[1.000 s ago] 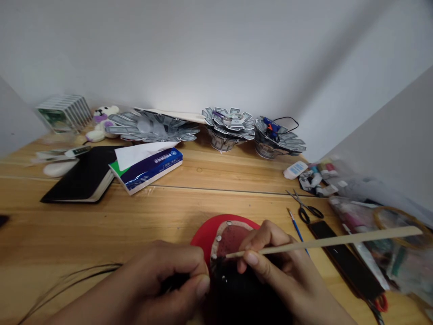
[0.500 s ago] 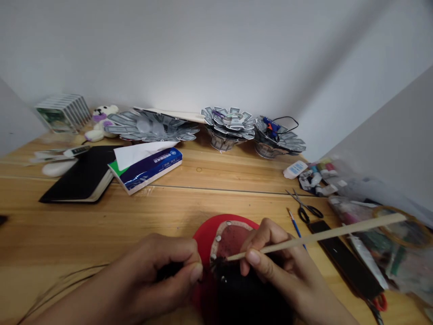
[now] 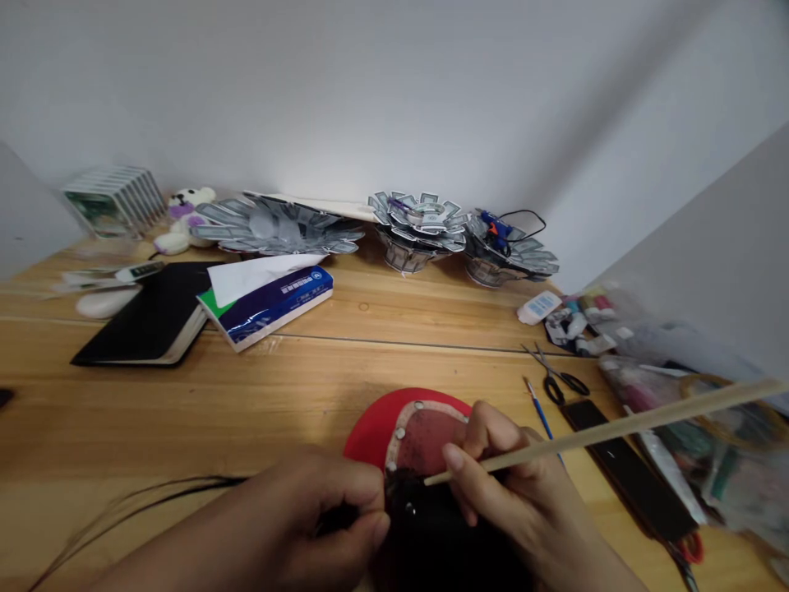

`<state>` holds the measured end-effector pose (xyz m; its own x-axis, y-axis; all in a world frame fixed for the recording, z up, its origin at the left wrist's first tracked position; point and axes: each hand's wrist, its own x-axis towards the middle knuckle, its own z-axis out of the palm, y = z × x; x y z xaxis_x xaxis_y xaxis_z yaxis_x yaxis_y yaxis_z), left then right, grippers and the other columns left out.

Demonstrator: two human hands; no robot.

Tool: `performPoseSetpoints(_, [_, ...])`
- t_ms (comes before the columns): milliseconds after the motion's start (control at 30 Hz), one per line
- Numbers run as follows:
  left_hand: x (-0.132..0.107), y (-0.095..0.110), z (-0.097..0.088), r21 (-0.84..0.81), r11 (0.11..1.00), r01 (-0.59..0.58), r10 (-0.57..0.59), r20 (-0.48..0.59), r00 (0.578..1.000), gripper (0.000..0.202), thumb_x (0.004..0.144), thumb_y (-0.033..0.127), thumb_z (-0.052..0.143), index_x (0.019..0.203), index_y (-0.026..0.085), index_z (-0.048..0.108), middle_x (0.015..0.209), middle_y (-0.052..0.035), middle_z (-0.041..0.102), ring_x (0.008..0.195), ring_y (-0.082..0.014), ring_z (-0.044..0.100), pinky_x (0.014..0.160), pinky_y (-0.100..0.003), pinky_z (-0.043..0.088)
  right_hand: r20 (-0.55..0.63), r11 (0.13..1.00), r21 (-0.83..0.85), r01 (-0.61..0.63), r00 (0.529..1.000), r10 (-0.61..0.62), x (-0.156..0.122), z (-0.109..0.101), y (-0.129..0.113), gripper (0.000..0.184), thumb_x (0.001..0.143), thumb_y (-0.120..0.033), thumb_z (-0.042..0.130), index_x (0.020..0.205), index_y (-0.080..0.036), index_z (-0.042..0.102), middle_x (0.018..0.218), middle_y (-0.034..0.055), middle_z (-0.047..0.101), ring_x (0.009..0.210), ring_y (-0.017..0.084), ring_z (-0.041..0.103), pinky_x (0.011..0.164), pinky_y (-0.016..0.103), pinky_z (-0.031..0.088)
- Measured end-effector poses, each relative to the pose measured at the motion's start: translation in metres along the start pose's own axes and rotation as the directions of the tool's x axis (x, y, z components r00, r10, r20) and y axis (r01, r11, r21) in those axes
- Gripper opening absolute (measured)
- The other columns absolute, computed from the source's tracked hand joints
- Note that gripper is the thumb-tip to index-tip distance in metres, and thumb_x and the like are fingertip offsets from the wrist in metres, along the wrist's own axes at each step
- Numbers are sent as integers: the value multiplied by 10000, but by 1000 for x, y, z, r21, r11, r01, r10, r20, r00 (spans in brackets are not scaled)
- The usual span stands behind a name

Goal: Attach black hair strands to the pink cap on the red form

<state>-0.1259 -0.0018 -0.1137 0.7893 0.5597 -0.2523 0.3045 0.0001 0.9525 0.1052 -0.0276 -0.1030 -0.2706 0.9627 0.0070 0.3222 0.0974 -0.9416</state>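
My left hand (image 3: 326,510) is closed, thumb against forefinger, on a thin strand of black hair (image 3: 178,492) whose loose end trails left over the table. In a pen-like grip my right hand (image 3: 523,493) holds a long, thin wooden stick (image 3: 597,431). The stick's narrow end is close to the hairline on a red rounded form (image 3: 376,427); whether it touches cannot be made out. A reddish mesh patch (image 3: 428,440) with a pale border is fixed to the form by several round-headed pins (image 3: 400,433). Dark hair (image 3: 449,543) covers the near side.
Scissors (image 3: 555,382), a blue brush (image 3: 541,415) and a dark flat case (image 3: 629,473) lie right, beside plastic bags (image 3: 733,485). A tissue pack (image 3: 277,304) and black notebook (image 3: 151,321) lie left. Folded-paper bowls (image 3: 407,259) line the wall.
My left hand has moved slightly right, nearer the hair on the form. The wooden stick's tip has shifted a little right and down, and its far end reaches farther right.
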Motion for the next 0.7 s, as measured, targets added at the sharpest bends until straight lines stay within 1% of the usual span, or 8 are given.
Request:
performPoseSetpoints(100, [2,5,0,-54,998,11,-9,52,999,315,986,410,471,753,199,479,760,34,467,695,-123,406,617,-172,381,-2,1000,11,-13,1000,13,1,2,-3,349,1000,-343,524,685,-239,415,588,-61,460,527,109,449,496,191,387])
performPoseSetpoints(200, [5,7,0,-85,996,3,5,96,995,279,987,348,452,748,205,436,731,47,397,684,-119,361,623,-175,353,-2,1000,18,18,1000,-18,1,2,-3,339,1012,-293,499,687,-236,423,603,-63,458,540,107,456,522,191,399])
performPoseSetpoints(300, [5,6,0,-103,995,3,6,89,996,265,992,341,452,763,205,447,760,45,418,710,-123,378,644,-179,354,4,1000,13,13,1000,-13,-1,1,0,312,1012,-274,502,710,-238,433,616,-63,474,552,108,463,531,187,407])
performPoseSetpoints(400, [3,2,0,-114,993,8,4,108,994,274,999,344,457,763,205,450,744,51,403,683,-119,355,608,-184,325,20,999,-25,-20,1000,20,-3,-2,4,266,1011,-288,517,753,-238,472,656,-50,524,590,115,498,549,188,423])
performPoseSetpoints(500, [2,-1,0,-82,996,14,-4,121,993,257,1003,332,442,779,206,453,738,51,402,670,-118,348,585,-196,302,46,999,-49,-14,999,16,-3,-4,2,264,1017,-267,507,755,-234,498,691,-40,548,626,115,528,584,188,437])
performPoseSetpoints(567, [3,-2,1,-49,998,26,-20,112,994,240,1000,324,431,794,206,464,755,44,424,683,-120,369,589,-195,311,46,999,-51,11,999,-8,-2,-4,-1,292,1016,-237,499,724,-229,496,692,-41,531,625,111,524,588,185,433])
performPoseSetpoints(667, [5,-1,2,-24,999,32,-29,107,994,238,992,316,440,790,201,488,749,45,443,684,-114,397,592,-174,342,22,999,-43,29,999,-28,1,-1,-6,326,1006,-215,499,681,-224,479,661,-50,489,589,105,493,555,182,408])
performPoseSetpoints(700, [5,-1,3,-11,1000,19,-18,85,996,242,991,323,452,792,198,510,744,47,464,675,-109,413,588,-162,359,17,999,-31,29,999,-28,2,1,-7,337,1004,-218,498,668,-224,469,644,-54,475,572,104,479,542,183,398])
